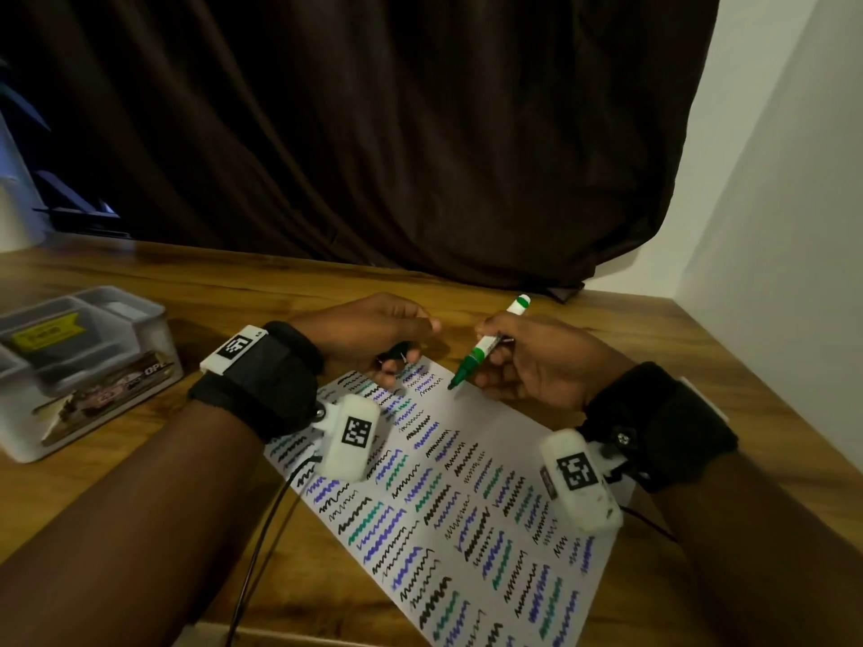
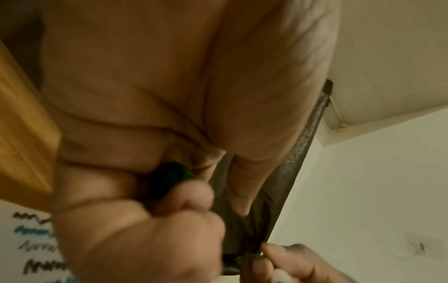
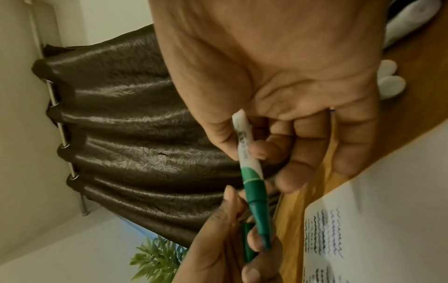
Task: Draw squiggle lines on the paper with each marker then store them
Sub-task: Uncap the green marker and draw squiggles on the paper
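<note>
Right hand [image 1: 527, 361]: its grip is closed round a green marker [image 1: 485, 348], thumb and fingers pinching the white barrel; the uncapped tip points down and to the left, just above the far end of the paper. Whether the tip touches the sheet cannot be told.
Green marker: white barrel with a green band and a green nose; the butt end sticks up past the knuckles. In the right wrist view the marker [image 3: 252, 178] runs from the curled fingers [image 3: 286, 145] down toward the other hand.
Left hand [image 1: 373, 333]: its grip is curled round the dark green cap [image 1: 397, 352], which shows between the fingers; the hand sits over the far left corner of the paper, near the right hand but apart from it. In the left wrist view the cap [image 2: 167, 178] is tucked in the fold of the fingers.
Paper [image 1: 471, 422]: a white sheet lying slantwise on the worktop [image 1: 280, 282], covered with rows of squiggle lines in black, blue-violet and teal; a bare patch lies under the marker tip.
Storage box [image 1: 154, 347]: a white plastic box with grey compartments and a yellow label, on the worktop to the left, well apart from the paper.
Wrist cameras: a white unit with a black-and-white tag is strapped to each wrist on a black band, and cables trail from them.
Background: a dark brown curtain [image 1: 373, 133] hangs behind the worktop, with a white wall [image 1: 794, 226] at right.
</note>
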Tool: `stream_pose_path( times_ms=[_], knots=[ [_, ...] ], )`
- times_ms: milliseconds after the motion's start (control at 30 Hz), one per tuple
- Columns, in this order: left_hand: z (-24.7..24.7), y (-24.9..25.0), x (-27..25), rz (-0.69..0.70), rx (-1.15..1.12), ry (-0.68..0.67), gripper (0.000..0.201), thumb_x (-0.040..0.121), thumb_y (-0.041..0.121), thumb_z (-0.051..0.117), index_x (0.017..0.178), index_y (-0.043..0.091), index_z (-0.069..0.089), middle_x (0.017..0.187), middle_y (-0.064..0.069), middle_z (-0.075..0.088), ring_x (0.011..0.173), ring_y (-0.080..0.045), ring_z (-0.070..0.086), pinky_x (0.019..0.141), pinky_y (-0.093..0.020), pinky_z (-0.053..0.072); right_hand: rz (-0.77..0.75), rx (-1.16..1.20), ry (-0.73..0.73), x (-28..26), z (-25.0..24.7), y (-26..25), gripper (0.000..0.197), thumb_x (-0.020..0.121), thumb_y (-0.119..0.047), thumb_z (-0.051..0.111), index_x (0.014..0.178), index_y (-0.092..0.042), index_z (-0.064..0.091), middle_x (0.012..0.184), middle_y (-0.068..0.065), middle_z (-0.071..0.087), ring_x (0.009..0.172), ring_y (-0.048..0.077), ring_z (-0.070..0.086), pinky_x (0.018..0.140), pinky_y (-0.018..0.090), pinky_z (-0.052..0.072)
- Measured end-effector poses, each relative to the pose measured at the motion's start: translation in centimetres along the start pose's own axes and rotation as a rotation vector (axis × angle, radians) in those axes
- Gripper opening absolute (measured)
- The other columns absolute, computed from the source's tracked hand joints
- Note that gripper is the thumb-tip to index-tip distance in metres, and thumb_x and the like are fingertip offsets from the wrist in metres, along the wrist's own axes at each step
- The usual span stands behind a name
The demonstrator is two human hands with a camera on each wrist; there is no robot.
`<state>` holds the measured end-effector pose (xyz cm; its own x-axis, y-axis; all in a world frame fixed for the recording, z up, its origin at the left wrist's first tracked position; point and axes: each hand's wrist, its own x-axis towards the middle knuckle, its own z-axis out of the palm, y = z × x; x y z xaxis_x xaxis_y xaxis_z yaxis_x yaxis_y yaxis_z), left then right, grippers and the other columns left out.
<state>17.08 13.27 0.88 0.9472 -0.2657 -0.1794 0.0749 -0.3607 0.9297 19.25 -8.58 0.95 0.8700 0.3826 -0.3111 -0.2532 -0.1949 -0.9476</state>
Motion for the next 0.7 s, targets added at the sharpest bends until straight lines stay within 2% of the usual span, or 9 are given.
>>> stream_pose_path(
  times_ms=[133, 200, 267, 367, 400, 500, 567, 633, 700],
  knots=[
    [-0.3, -0.3, 0.1, 0.007, 0.024, -0.023, 0.029, 0.096, 0.011, 0.064, 0.125, 0.015, 0.062, 0.081, -0.003, 0.064, 0.058, -0.011, 0.052, 0.063, -0.032, 0.059, 0.062, -0.025, 0.013, 0.3, -0.1, 0.5, 0.022, 0.099, -0.026, 0.060, 0.080, -0.015, 0.059, 0.060, 0.001, 0.057, 0.066, 0.021, 0.069, 0.097, 0.042, 0.053],
    [-0.5, -0.5, 0.3, 0.027, 0.031, -0.030, 0.034, 0.093, 0.007, 0.067, 0.126, 0.018, 0.062, 0.083, -0.003, 0.066, 0.064, -0.013, 0.055, 0.075, -0.039, 0.061, 0.072, -0.059, 0.013, 0.4, -0.3, 0.5, 0.023, 0.099, -0.025, 0.060, 0.078, -0.015, 0.059, 0.056, 0.000, 0.057, 0.065, 0.021, 0.068, 0.099, 0.043, 0.052],
    [-0.6, -0.6, 0.4, 0.018, 0.028, -0.012, 0.033, 0.094, 0.008, 0.066, 0.125, 0.019, 0.062, 0.083, -0.002, 0.065, 0.066, -0.014, 0.056, 0.081, -0.041, 0.058, 0.091, -0.092, -0.001, 0.3, -0.6, 0.5, 0.028, 0.099, -0.024, 0.059, 0.072, -0.015, 0.059, 0.056, 0.000, 0.057, 0.064, 0.021, 0.067, 0.099, 0.044, 0.052],
    [-0.7, -0.9, 0.7, -0.038, 0.017, -0.012, 0.026, 0.099, 0.008, 0.059, 0.124, 0.016, 0.062, 0.085, -0.003, 0.068, 0.065, -0.013, 0.057, 0.078, -0.039, 0.054, 0.088, -0.119, -0.010, 0.3, -1.1, 0.3, 0.040, 0.098, -0.028, 0.060, 0.060, -0.015, 0.065, 0.063, 0.002, 0.058, 0.065, 0.021, 0.068, 0.084, 0.041, 0.056],
    [-0.8, -1.0, 0.8, -0.058, 0.002, -0.011, 0.025, 0.100, 0.008, 0.056, 0.123, 0.015, 0.062, 0.086, -0.004, 0.068, 0.065, -0.013, 0.056, 0.077, -0.037, 0.052, 0.065, -0.122, -0.005, 0.2, -1.1, 0.2, 0.037, 0.097, -0.030, 0.061, 0.064, -0.015, 0.067, 0.065, 0.003, 0.059, 0.067, 0.021, 0.068, 0.082, 0.040, 0.055],
    [-0.9, -1.4, 1.2, -0.105, -0.035, 0.001, 0.025, 0.102, 0.005, 0.051, 0.123, 0.011, 0.062, 0.086, -0.007, 0.067, 0.063, -0.013, 0.055, 0.074, -0.034, 0.050, -0.085, -0.123, 0.030, 0.4, -1.1, 0.1, 0.022, 0.097, -0.031, 0.061, 0.091, -0.015, 0.074, 0.070, 0.004, 0.068, 0.077, 0.025, 0.074, 0.084, 0.036, 0.055],
    [-0.9, -1.6, 1.3, -0.118, -0.038, 0.007, 0.025, 0.102, 0.004, 0.051, 0.123, 0.010, 0.062, 0.085, -0.007, 0.067, 0.062, -0.013, 0.054, 0.072, -0.033, 0.050, -0.174, -0.148, 0.058, 0.7, -0.9, 0.2, 0.024, 0.099, -0.029, 0.061, 0.094, -0.011, 0.074, 0.079, 0.010, 0.076, 0.080, 0.026, 0.077, 0.080, 0.030, 0.059],
    [-0.8, -1.6, 1.4, -0.124, -0.025, 0.022, 0.024, 0.101, 0.005, 0.051, 0.122, 0.011, 0.063, 0.081, -0.005, 0.067, 0.061, -0.012, 0.054, 0.072, -0.032, 0.051, -0.211, -0.200, 0.056, 0.7, -0.5, 0.4, 0.025, 0.099, -0.025, 0.063, 0.098, -0.003, 0.074, 0.084, 0.016, 0.079, 0.078, 0.024, 0.077, 0.070, 0.025, 0.061],
    [-0.8, -1.6, 1.4, -0.125, -0.016, 0.035, 0.024, 0.101, 0.005, 0.051, 0.122, 0.011, 0.063, 0.080, -0.004, 0.068, 0.061, -0.012, 0.054, 0.072, -0.032, 0.052, -0.219, -0.245, 0.026, 0.8, 0.0, 0.6, 0.025, 0.099, -0.022, 0.064, 0.103, 0.000, 0.074, 0.089, 0.017, 0.080, 0.079, 0.022, 0.077, 0.073, 0.025, 0.063]
  ],
)
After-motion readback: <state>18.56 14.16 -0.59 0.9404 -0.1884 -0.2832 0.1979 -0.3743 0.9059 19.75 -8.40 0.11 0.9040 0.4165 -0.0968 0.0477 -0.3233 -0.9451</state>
